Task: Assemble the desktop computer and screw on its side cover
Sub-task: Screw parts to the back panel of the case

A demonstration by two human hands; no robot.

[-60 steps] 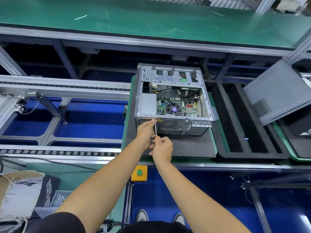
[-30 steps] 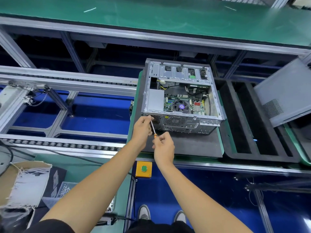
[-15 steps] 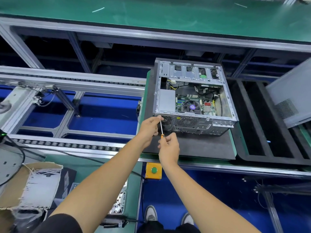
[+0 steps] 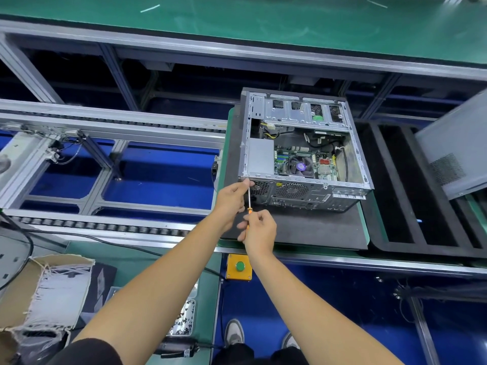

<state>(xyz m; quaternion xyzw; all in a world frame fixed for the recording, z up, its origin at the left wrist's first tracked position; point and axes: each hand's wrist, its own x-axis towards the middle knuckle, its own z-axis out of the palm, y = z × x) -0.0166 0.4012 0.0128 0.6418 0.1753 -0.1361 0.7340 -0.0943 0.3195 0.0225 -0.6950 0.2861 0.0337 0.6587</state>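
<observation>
Lying on its side with the open face up, the grey metal desktop computer case [image 4: 303, 151] rests on a dark foam pad [image 4: 311, 227] that sits on a green pallet [image 4: 229, 119] on the conveyor line. Inside the case show a green motherboard [image 4: 321, 164], a round cooler fan with a purple centre [image 4: 300, 166], a plain silver power-supply box [image 4: 261, 160] and a few black and yellow cables; the perforated rear panel with its fan grille [image 4: 292, 191] faces the person.

At the near left corner of the case, the left hand [image 4: 232, 198] is curled, its fingertips pinching the thin steel shaft of a small orange-handled screwdriver [image 4: 249, 206] close to the tip, right against the case's edge. Just nearer the person than that corner, the right hand [image 4: 259, 230] wraps its fingers round the orange handle, holding the tool roughly upright with the tip toward the corner. Whether a screw sits under the tip cannot be made out.

Right of the case lies a black foam tray with long slots [image 4: 411, 196], and beyond it a grey sheet-metal side cover with a vent patch [image 4: 453, 151] leans tilted, well apart from the case. Below the case's near edge, a yellow box with a green push button [image 4: 239, 266] is fixed to the line's frame. Down and left of the case stand a torn cardboard box [image 4: 39, 291] and a clear tray of small silvery screws [image 4: 184, 320]. The person's grey shoes [image 4: 234, 333] show on the blue floor.
</observation>
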